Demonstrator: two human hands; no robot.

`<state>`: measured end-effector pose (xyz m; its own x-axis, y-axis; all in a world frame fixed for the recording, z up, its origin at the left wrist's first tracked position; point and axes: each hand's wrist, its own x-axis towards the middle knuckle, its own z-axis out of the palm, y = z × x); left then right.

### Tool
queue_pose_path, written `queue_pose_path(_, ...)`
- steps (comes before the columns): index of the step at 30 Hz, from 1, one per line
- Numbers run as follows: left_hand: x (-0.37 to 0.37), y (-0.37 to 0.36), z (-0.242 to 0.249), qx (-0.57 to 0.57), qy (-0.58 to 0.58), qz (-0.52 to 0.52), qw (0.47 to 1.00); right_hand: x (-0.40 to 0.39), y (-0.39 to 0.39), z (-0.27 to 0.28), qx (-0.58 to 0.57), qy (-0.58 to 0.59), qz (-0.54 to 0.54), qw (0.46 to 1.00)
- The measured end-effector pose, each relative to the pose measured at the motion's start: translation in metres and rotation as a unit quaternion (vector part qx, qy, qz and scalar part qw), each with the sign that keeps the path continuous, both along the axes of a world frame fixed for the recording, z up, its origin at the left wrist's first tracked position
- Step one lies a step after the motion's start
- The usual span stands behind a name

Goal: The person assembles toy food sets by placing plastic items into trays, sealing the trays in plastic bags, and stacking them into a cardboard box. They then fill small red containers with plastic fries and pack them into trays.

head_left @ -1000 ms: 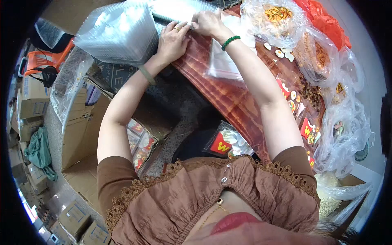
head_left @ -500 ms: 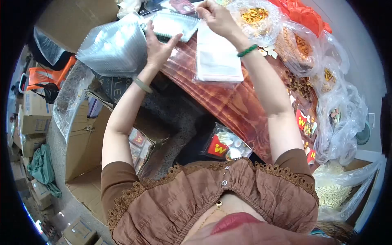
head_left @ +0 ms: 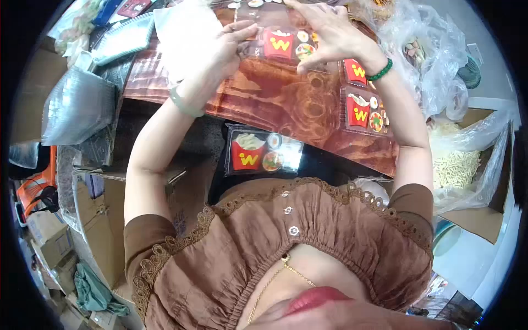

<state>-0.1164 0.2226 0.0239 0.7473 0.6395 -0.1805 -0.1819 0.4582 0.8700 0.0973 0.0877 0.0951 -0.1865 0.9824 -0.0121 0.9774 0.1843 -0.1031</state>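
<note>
On the wood-patterned table lies a clear pack with a red fries carton and small egg and pizza pieces. My left hand, with a pale bangle, is at the pack's left side, fingers stretched toward it. Over its right side my right hand, wearing a green bracelet, has thumb and fingers spread. White plastic sleeves lie by my left hand, bright with glare. Two similar packs sit near my right forearm, the closer one showing whole. Another filled pack rests at the table's front edge, near my lap.
A stack of clear plastic trays stands at the left, with a loose clear tray behind it. Plastic bags of small pieces line the right side. A cardboard box holds a bag of pale fries-like pieces.
Both hands have left the trays and white sleeves and come to the fries packs on the table. The view has swung to the right. My right hand's fingers have spread.
</note>
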Motion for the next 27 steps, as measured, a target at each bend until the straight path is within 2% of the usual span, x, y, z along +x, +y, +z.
queue_pose_path(1,0.013,0.002,-0.022,-0.017,-0.038,-0.014,0.999,0.002,-0.004,-0.013,0.025,-0.019,-0.001,1.0)
queue_pose_path(5,0.028,-0.005,-0.039,-0.023,-0.015,-0.036,0.999,0.012,-0.006,-0.046,0.096,-0.069,-0.025,0.993)
queue_pose_path(6,0.025,-0.004,-0.041,0.098,0.054,0.012,0.994,0.018,-0.004,-0.052,0.093,-0.074,-0.033,0.992)
queue_pose_path(7,0.021,-0.002,-0.043,0.216,0.122,0.06,0.967,0.023,-0.004,-0.06,0.085,-0.078,-0.041,0.992)
queue_pose_path(9,-0.001,0.021,-0.05,0.459,0.142,0.11,0.87,0.036,0.0,-0.078,0.046,-0.076,-0.056,0.994)
queue_pose_path(10,-0.017,0.021,-0.038,0.523,0.199,0.113,0.821,0.039,0.001,-0.084,0.048,-0.063,-0.047,0.996)
queue_pose_path(12,-0.048,0.04,-0.047,0.637,0.194,0.107,0.738,0.04,0.002,-0.093,0.056,-0.059,-0.036,0.996)
queue_pose_path(13,-0.063,0.037,-0.04,0.657,0.241,0.094,0.708,0.04,0.002,-0.097,0.06,-0.057,-0.031,0.996)
queue_pose_path(14,-0.073,0.045,-0.045,0.656,0.246,0.094,0.708,0.034,0.001,-0.094,0.04,-0.064,-0.042,0.996)
queue_pose_path(16,-0.095,0.059,-0.06,0.734,0.284,0.078,0.611,0.02,-0.003,-0.097,0.042,-0.05,-0.053,0.996)
queue_pose_path(19,-0.111,0.073,-0.076,0.744,0.284,0.076,0.6,-0.01,-0.009,-0.085,0.013,-0.011,-0.087,0.996)
queue_pose_path(23,-0.102,0.06,-0.068,0.7,0.289,0.102,0.645,-0.016,-0.005,-0.093,0.057,0.003,-0.09,0.994)
queue_pose_path(27,-0.095,0.059,-0.056,0.679,0.315,0.096,0.656,-0.026,-0.004,-0.092,0.065,-0.003,-0.087,0.994)
